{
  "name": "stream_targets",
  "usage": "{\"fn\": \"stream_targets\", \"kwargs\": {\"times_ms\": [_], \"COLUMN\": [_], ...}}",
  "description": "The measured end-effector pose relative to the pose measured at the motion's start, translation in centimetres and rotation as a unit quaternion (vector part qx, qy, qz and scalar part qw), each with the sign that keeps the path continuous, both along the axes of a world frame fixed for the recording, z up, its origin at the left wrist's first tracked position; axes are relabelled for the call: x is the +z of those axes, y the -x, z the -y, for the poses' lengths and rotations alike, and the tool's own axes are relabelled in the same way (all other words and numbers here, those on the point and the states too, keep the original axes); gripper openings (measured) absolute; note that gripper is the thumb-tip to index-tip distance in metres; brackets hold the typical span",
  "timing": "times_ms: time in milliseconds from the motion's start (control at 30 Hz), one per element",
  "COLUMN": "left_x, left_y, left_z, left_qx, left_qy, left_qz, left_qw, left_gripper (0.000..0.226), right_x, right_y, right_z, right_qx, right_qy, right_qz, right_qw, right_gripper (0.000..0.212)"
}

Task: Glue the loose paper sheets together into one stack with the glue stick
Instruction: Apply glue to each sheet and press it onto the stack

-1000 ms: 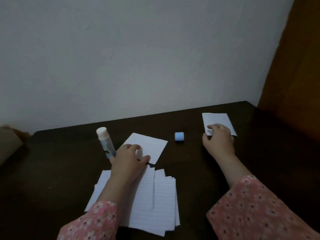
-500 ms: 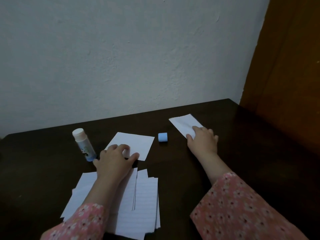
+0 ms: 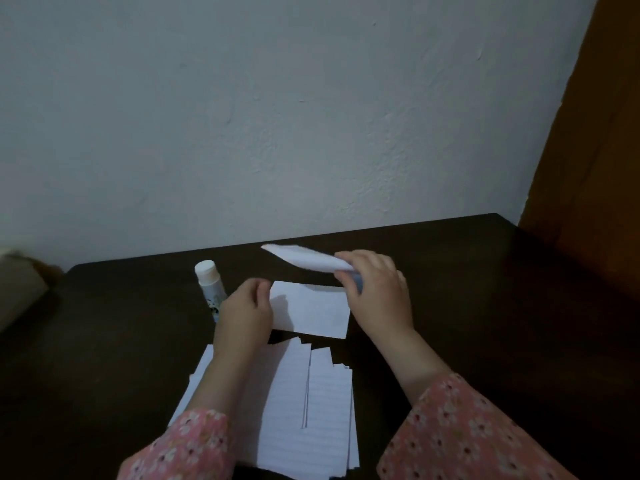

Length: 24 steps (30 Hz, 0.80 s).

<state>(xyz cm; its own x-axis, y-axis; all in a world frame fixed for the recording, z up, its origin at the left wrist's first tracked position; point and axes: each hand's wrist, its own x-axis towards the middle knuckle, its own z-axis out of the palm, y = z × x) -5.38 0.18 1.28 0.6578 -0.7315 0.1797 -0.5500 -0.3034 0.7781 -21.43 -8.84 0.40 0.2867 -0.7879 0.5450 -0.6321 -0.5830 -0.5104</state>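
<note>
Dark table (image 3: 467, 306), sheet (image 3: 304, 259) in right grip (image 3: 375, 289)

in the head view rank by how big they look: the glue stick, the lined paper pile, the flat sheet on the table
1. lined paper pile, largest, though nearest the camera.
2. flat sheet.
3. glue stick, smallest, partly hidden behind the left hand.
</note>
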Motion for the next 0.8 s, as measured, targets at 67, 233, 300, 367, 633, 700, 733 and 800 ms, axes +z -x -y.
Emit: {"fn": "stream_targets", "kwargs": {"times_ms": [67, 233, 300, 367, 633, 700, 733, 800], "left_x": [0.6, 1.5, 1.3, 1.2, 0.6, 0.2, 0.1, -0.1], "left_y": [-0.3, -0.5, -0.9, -1.3, -1.8, -1.7, -1.6, -1.3], "left_z": [-0.3, -0.8, -0.9, -1.1, -1.1, -0.9, -0.8, -0.6], "left_qx": [0.003, -0.047, -0.057, -0.061, -0.073, -0.055, -0.05, -0.044], "left_qy": [0.097, 0.141, 0.132, 0.137, 0.06, 0.011, 0.0, -0.012], "left_qz": [-0.106, -0.237, -0.243, -0.275, -0.175, -0.126, -0.116, -0.103], "left_qw": [0.99, 0.96, 0.959, 0.95, 0.98, 0.99, 0.992, 0.994], "left_gripper": [0.037, 0.035, 0.031, 0.022, 0.038, 0.045, 0.046, 0.047], "right_x": [-0.3, -0.7, -0.7, -0.6, 0.1, -0.6, -1.0, -1.4], "right_y": [-0.3, -0.5, -0.8, -0.9, -0.9, -1.0, -1.0, -1.0], "right_z": [0.2, 0.2, 0.0, -0.1, -0.7, -0.7, -0.8, -0.7], "right_qx": [0.024, 0.08, 0.072, 0.05, -0.004, -0.022, -0.032, -0.055], "right_qy": [-0.021, -0.034, -0.065, -0.108, -0.246, -0.272, -0.274, -0.267], "right_qz": [0.001, 0.01, 0.022, 0.05, 0.184, 0.137, 0.108, 0.053], "right_qw": [1.0, 0.996, 0.995, 0.992, 0.952, 0.952, 0.955, 0.961], "right_gripper": [0.032, 0.031, 0.034, 0.038, 0.035, 0.04, 0.041, 0.038]}}
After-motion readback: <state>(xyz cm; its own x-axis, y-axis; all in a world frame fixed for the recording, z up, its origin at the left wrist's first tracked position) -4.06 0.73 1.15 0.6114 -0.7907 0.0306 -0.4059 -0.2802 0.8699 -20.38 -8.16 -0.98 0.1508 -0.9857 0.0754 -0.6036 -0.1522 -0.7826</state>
